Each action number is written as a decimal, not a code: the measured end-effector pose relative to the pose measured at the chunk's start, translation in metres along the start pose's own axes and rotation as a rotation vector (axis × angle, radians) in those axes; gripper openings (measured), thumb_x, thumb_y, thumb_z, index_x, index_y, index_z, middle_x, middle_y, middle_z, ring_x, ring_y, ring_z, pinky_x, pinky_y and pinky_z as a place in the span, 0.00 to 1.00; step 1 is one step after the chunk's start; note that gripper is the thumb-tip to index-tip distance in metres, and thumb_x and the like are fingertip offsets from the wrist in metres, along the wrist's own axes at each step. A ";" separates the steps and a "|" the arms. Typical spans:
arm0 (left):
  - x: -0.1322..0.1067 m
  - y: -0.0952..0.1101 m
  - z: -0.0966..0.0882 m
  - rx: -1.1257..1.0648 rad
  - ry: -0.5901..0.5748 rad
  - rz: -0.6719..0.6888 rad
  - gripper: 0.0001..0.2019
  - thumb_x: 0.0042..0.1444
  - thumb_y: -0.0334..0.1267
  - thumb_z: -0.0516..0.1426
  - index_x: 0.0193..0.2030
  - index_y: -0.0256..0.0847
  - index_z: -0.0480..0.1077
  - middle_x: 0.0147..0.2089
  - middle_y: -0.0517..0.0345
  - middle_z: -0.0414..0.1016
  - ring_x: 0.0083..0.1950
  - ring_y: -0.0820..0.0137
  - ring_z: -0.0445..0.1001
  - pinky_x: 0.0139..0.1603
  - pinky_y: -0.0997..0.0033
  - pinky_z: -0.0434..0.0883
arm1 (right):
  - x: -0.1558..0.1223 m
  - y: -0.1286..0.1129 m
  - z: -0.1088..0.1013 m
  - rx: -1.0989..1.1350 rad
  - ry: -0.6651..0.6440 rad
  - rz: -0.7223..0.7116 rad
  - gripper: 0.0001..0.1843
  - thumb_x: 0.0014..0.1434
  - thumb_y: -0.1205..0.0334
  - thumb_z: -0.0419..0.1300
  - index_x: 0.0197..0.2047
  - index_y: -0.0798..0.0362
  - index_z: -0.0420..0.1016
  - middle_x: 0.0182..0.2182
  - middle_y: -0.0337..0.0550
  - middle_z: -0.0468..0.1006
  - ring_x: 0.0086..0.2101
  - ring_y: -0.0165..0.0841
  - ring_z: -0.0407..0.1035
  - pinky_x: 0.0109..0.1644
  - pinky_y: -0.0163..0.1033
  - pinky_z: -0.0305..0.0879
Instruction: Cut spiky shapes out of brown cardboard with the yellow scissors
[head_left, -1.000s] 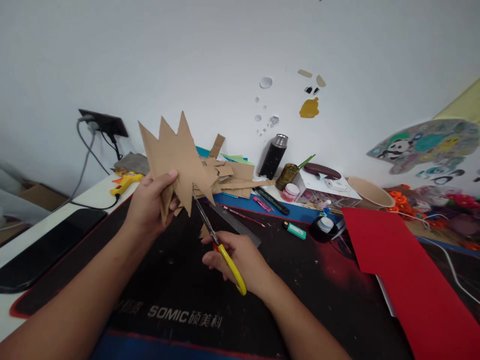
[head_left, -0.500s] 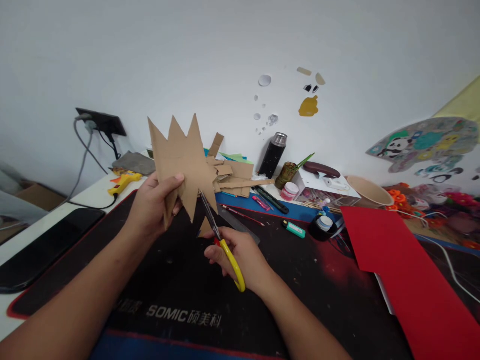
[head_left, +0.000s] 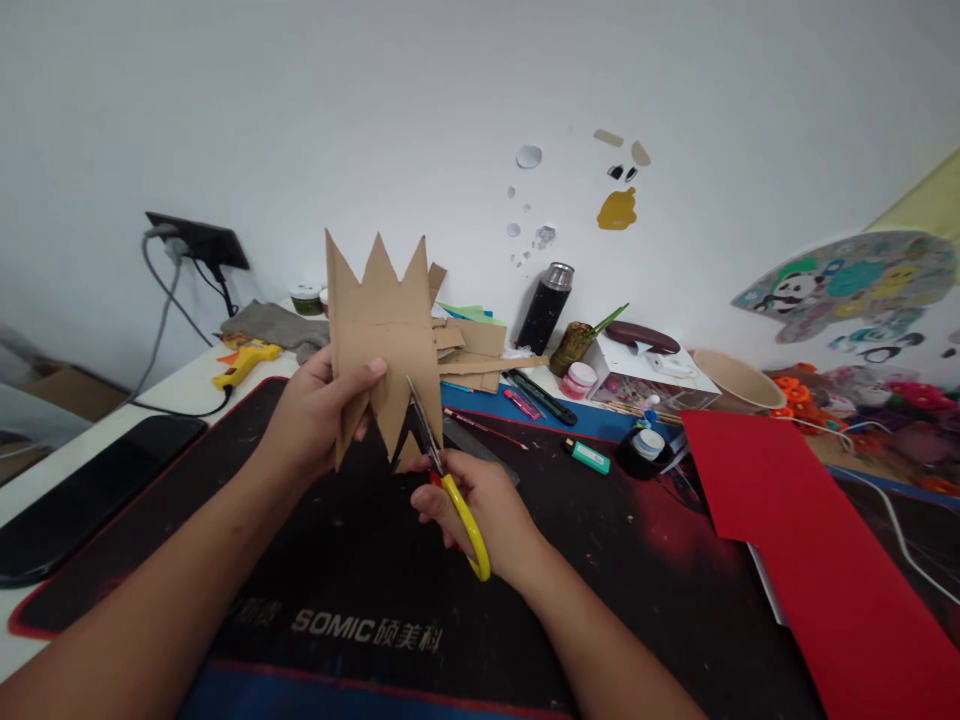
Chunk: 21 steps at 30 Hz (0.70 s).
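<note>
My left hand (head_left: 319,405) pinches a brown cardboard piece (head_left: 386,345) near its lower left side, thumb on the front. The piece stands upright, with pointed teeth along its top and bottom edges. In my right hand (head_left: 476,505) is a pair of scissors (head_left: 466,520) with yellow and red handles, fingers through the loops. Its dark blades are parted and reach up around the cardboard at a notch between two lower teeth. Below that notch, a small brown cardboard triangle lies on the black desk mat, partly hidden behind the blades and my right hand.
Cardboard scraps (head_left: 480,345) lie behind the piece. A yellow glue gun (head_left: 246,362) and a black phone (head_left: 97,500) are at left. A black thermos (head_left: 546,308) stands by the wall; red card (head_left: 810,540) covers the right side. A teal-labelled tube (head_left: 587,456) lies between.
My left hand has turned the cardboard to face me more squarely and shifted it slightly right. The scissor blades sit a little higher against it. My right hand has barely moved.
</note>
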<state>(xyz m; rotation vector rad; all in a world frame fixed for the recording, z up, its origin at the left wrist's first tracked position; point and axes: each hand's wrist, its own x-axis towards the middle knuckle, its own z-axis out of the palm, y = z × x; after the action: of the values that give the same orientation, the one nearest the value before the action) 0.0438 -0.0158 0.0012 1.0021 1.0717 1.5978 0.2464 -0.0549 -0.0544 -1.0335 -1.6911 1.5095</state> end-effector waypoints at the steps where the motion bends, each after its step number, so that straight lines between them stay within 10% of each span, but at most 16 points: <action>1: 0.000 -0.001 0.001 -0.010 0.005 -0.003 0.18 0.45 0.43 0.75 0.34 0.40 0.72 0.22 0.63 0.74 0.13 0.77 0.63 0.08 0.78 0.57 | 0.000 0.000 0.000 0.007 0.000 0.010 0.38 0.60 0.29 0.69 0.54 0.56 0.81 0.28 0.38 0.77 0.20 0.26 0.64 0.23 0.32 0.60; 21: -0.003 -0.009 0.007 -0.059 0.099 -0.076 0.15 0.47 0.40 0.73 0.34 0.40 0.71 0.23 0.65 0.73 0.13 0.78 0.61 0.09 0.79 0.57 | 0.005 0.009 -0.001 -0.227 0.142 -0.104 0.18 0.68 0.45 0.67 0.41 0.53 0.82 0.26 0.34 0.73 0.27 0.29 0.63 0.31 0.33 0.57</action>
<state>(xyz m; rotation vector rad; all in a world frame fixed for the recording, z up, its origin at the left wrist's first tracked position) 0.0531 -0.0156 -0.0053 0.8409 1.1100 1.6216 0.2462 -0.0496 -0.0630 -1.1217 -1.8139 1.1704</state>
